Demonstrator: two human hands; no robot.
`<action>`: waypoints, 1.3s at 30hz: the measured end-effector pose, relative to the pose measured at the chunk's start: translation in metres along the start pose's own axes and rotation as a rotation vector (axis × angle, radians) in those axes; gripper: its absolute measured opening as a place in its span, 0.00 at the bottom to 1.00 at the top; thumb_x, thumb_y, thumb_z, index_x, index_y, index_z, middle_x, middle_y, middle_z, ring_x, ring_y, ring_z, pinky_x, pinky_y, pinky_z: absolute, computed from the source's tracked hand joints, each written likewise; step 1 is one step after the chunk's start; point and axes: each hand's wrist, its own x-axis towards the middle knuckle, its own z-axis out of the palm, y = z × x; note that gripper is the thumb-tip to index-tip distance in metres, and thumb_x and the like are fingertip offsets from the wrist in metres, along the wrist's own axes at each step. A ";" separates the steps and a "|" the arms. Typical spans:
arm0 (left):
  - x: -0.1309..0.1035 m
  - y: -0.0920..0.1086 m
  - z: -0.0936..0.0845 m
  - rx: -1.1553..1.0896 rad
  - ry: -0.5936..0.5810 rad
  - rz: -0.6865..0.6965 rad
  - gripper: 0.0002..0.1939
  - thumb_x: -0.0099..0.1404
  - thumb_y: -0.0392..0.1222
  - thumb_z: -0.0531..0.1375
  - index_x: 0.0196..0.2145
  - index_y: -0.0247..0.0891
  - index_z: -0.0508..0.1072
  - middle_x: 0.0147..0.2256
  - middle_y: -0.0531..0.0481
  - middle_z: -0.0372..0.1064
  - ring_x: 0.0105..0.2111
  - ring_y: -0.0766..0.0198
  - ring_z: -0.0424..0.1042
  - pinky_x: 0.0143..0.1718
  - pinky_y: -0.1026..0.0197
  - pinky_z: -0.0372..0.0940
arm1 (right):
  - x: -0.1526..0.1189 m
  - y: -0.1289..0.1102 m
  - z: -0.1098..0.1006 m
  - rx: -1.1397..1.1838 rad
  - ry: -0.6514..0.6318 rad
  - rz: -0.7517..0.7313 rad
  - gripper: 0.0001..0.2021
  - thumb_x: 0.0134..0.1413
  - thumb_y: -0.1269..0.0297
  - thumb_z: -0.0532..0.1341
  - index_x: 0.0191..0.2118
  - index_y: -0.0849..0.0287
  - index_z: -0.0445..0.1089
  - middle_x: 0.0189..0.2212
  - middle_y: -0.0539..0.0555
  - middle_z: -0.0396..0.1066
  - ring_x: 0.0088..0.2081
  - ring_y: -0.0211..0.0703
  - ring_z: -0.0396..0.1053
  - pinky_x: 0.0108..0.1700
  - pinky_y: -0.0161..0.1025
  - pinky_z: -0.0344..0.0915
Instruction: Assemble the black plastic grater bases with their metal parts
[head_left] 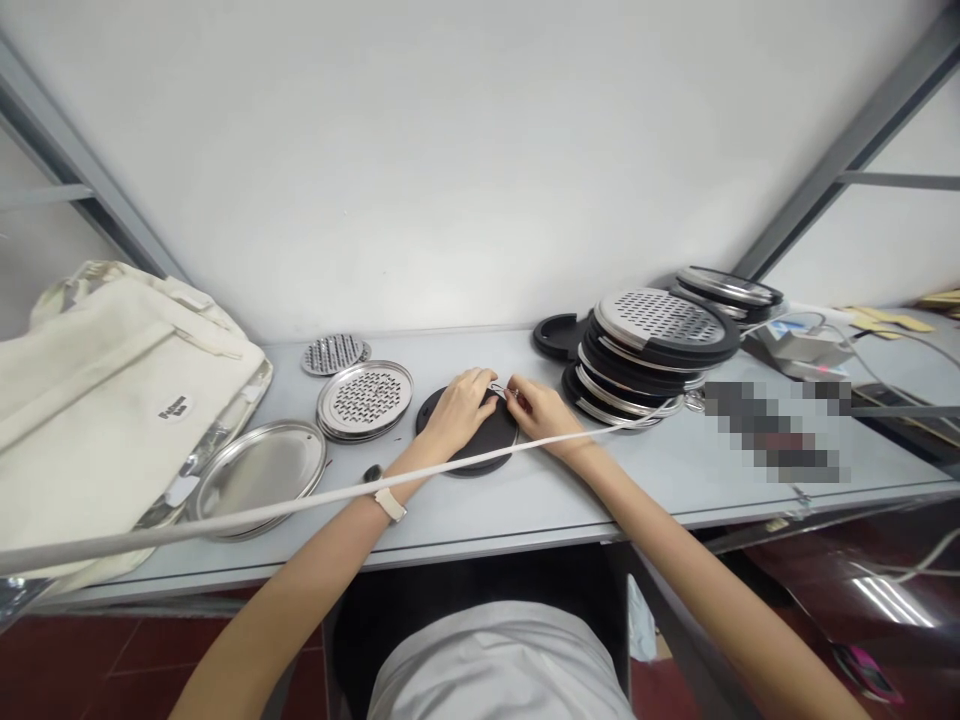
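Observation:
A flat, round black disc (491,440) lies on the table in front of me. My left hand (459,408) rests across its far left part, fingers bent over it and thumb at the top edge. At the disc's far right edge, my right hand (541,412) is closed in a pinch. Between the fingertips of both hands shows a small, shiny, thin metal piece (498,389), too small to name. To the left lie round grater plates (367,398) with slots, smaller grater discs (334,354) behind them, and plain steel plates (261,470).
On the right stand stacked black and steel discs with a grater plate (660,318) on top; another stack (727,285) is behind. A cream cloth bag (105,400) fills the left end. A white cord (450,465) crosses in front of my forearms. Metal posts flank the table.

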 end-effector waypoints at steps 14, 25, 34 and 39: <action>0.001 0.000 0.001 0.060 0.008 -0.010 0.05 0.64 0.35 0.55 0.39 0.37 0.67 0.39 0.48 0.66 0.41 0.60 0.66 0.45 0.57 0.61 | 0.001 -0.002 -0.003 -0.147 -0.112 -0.064 0.08 0.63 0.66 0.48 0.39 0.58 0.64 0.28 0.52 0.65 0.29 0.39 0.63 0.32 0.33 0.54; 0.001 0.000 0.000 0.081 -0.017 -0.030 0.08 0.63 0.36 0.57 0.40 0.38 0.73 0.36 0.47 0.71 0.39 0.59 0.69 0.43 0.57 0.63 | 0.001 -0.004 0.000 -0.221 -0.095 -0.052 0.10 0.63 0.66 0.48 0.42 0.57 0.65 0.29 0.52 0.66 0.29 0.39 0.65 0.31 0.33 0.53; 0.005 -0.001 -0.002 0.001 -0.038 -0.007 0.07 0.63 0.35 0.57 0.39 0.38 0.74 0.36 0.48 0.73 0.38 0.60 0.70 0.43 0.58 0.62 | 0.000 -0.007 -0.002 -0.222 -0.112 -0.028 0.09 0.63 0.66 0.49 0.42 0.57 0.65 0.29 0.53 0.69 0.29 0.40 0.66 0.30 0.34 0.51; 0.006 -0.002 0.000 -0.068 -0.022 0.010 0.07 0.62 0.33 0.58 0.37 0.36 0.75 0.34 0.47 0.73 0.36 0.61 0.70 0.42 0.59 0.62 | 0.001 -0.007 -0.002 -0.220 -0.092 -0.053 0.08 0.62 0.66 0.50 0.41 0.57 0.66 0.30 0.53 0.69 0.30 0.40 0.66 0.31 0.33 0.52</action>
